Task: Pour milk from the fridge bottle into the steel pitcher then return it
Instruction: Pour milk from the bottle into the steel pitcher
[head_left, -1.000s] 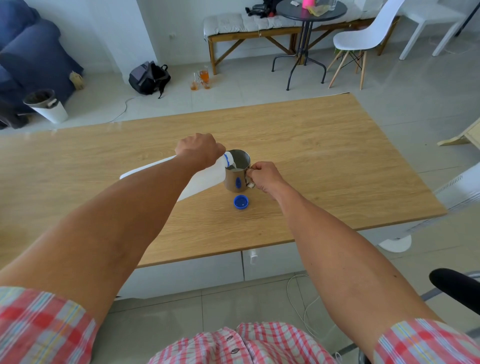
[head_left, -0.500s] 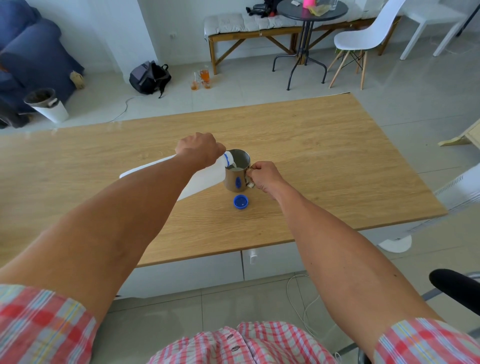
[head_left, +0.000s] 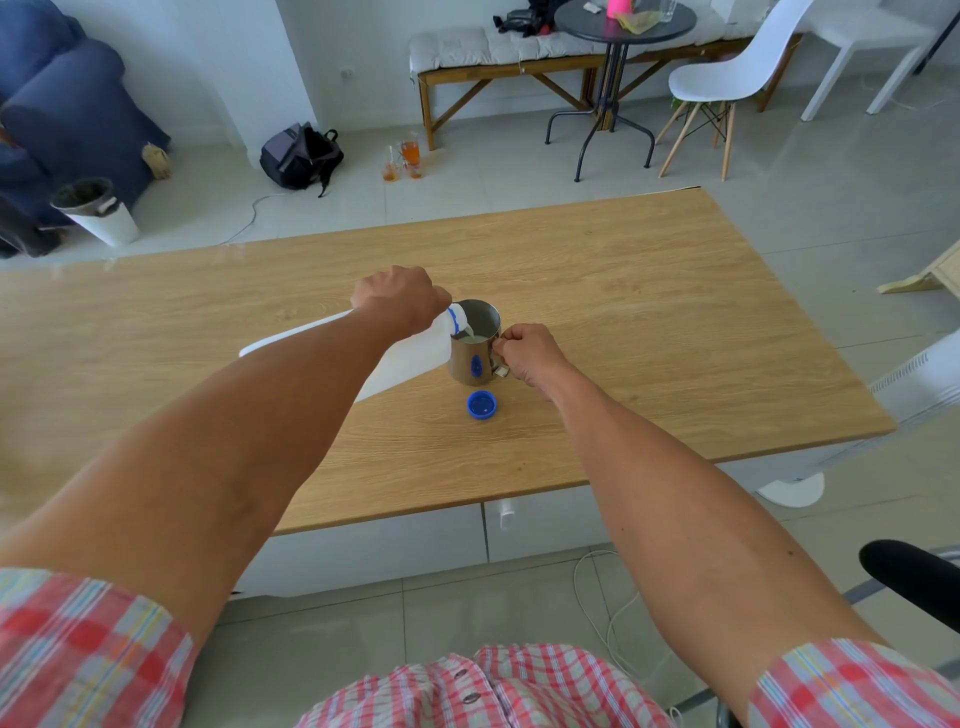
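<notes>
The white plastic milk bottle is tipped far over to the right, its blue-ringed neck over the rim of the steel pitcher. My left hand grips the bottle near its top; my forearm hides most of the bottle's body. A thin white stream of milk runs from the neck into the pitcher, where milk shows inside. The pitcher stands upright on the wooden table. My right hand is closed on the pitcher's handle at its right side. The blue bottle cap lies open side up just in front of the pitcher.
A black chair armrest juts in at the lower right. A white cable trails on the floor under the table's near edge. Beyond the table are a backpack, a round black side table and a white chair.
Both hands and the bottle stay almost still. Milk keeps running and its level in the pitcher looks slightly higher.
</notes>
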